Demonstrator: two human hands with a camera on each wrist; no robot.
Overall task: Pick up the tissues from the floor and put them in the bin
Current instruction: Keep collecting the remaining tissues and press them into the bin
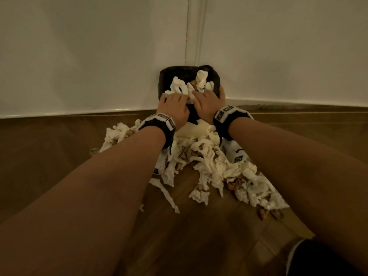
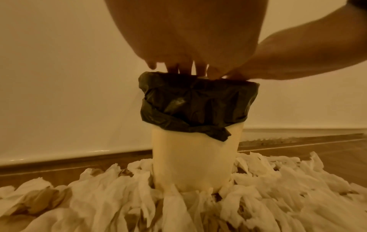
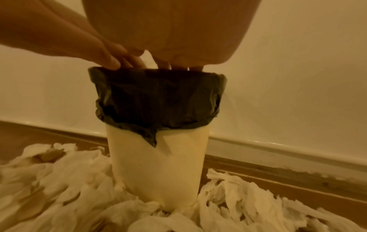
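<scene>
Hands first: the left hand (image 1: 174, 105) and the right hand (image 1: 209, 104) lie side by side, palms down, over the mouth of the small cream-coloured cylindrical bin (image 2: 193, 158). Their fingers reach onto the crumpled white tissues (image 1: 185, 86) heaped in its opening; whether they press flat or curl round a wad cannot be told from any view. The right thumb sits on the far right edge of the rim. Each wrist wears a black band with white marker tags (the left band (image 1: 162, 124), the right band (image 1: 225, 116)).

The bin stands upright in the corner where two white walls (image 1: 79, 52) meet, lined with a black plastic bag (image 2: 198, 106) folded down over its upper part. Tissues fill it to above the rim.

Many more torn white tissues (image 1: 209, 166), some soiled brown, lie in a loose pile on the wooden floor (image 1: 49, 146), pressed close round the bin's base and spreading toward the person.
</scene>
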